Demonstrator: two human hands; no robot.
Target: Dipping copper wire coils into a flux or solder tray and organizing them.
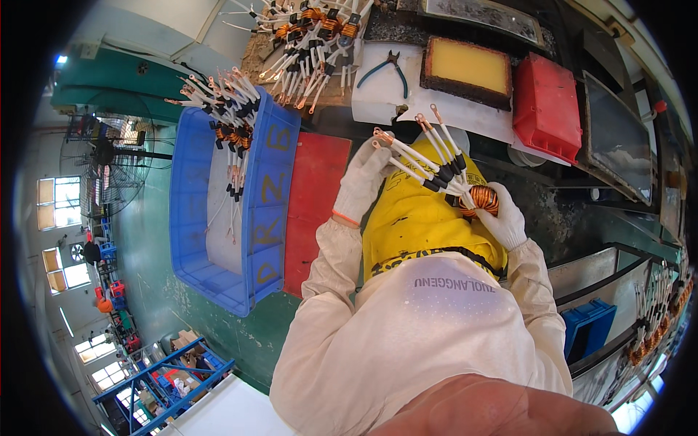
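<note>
A copper-wound ring coil [483, 200] is gripped at its side by my white-gloved right hand [504, 219], above my yellow apron. Several white-sleeved leads [440, 145] with black bands and copper cable lugs fan out from the coil, away from my body. My left hand [366, 168], also gloved, pinches the leftmost of these leads close to their lugs. Part of its grip is hidden behind the fingers. On the white surface of the bench ahead lie dark-handled cutting pliers [385, 73], apart from both hands.
A blue crate [254, 269] at left holds several similar coils [231, 134], beside a red panel [309, 211]. More coils [313, 29] lie on the far bench. Right of the pliers stand a tray of yellowish material [467, 73] and a red bin [545, 109]. Racked coils [654, 320] stand at far right.
</note>
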